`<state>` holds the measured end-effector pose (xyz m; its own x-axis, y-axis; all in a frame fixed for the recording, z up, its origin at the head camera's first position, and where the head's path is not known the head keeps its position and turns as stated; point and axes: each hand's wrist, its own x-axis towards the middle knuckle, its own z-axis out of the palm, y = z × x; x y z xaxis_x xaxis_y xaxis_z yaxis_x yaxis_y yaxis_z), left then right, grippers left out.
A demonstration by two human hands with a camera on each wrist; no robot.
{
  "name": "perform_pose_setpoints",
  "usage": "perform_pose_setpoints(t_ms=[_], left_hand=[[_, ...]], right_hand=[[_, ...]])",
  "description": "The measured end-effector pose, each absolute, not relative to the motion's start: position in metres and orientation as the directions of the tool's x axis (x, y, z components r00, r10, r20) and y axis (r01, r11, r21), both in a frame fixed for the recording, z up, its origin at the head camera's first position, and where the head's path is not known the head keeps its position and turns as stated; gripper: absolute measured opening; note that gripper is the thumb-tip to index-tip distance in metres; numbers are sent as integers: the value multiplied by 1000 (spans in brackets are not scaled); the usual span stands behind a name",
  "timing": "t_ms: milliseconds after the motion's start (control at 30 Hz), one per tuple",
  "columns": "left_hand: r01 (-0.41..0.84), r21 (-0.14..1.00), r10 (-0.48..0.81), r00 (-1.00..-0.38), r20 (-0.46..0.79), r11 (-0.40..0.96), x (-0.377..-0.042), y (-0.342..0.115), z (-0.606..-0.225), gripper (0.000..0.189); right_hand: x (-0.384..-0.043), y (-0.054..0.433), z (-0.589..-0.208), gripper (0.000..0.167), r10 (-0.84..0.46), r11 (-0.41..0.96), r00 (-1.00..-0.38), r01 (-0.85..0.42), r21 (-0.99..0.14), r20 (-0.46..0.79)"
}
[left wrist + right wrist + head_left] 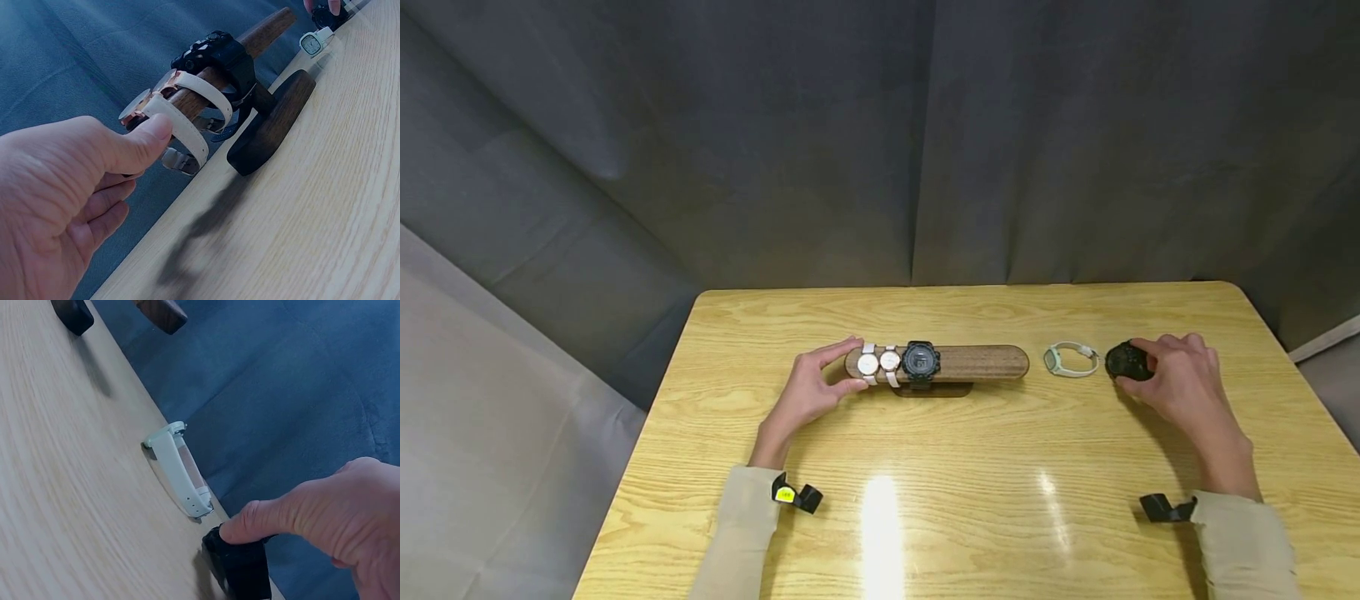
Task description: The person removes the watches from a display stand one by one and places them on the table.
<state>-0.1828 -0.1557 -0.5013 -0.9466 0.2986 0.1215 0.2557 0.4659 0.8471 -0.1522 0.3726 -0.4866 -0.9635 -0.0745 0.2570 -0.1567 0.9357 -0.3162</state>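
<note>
A wooden watch stand (pixel 985 362) carries three watches on its left half. Outermost is a white-strapped watch (pixel 868 364) with a pale dial, which my left hand (pixel 808 387) pinches between thumb and fingers. Beside it sits a slimmer white-strapped watch (pixel 891 360), then a chunky black digital watch (pixel 921 360). In the left wrist view my thumb presses the outer white strap (pixel 184 128). At the right, my right hand (pixel 1183 379) grips another black watch (pixel 1126 362); its thumb lies on the black strap (pixel 240 569) in the right wrist view.
Between the stand and my right hand, a pale mint-and-white watch (pixel 1051 359) stands on its side with its strap looped. The light wooden table (pixel 970 467) ends in front of a dark grey curtain (pixel 820 167).
</note>
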Motion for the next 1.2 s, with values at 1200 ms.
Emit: perform_pose_setpoints(t_ms=[1200], left_hand=[[275,848,302,-942,144,453,-183,-155,-502,65]], right_hand=[[-152,293,-477,56,-174,578,-977,-201,-791,121]])
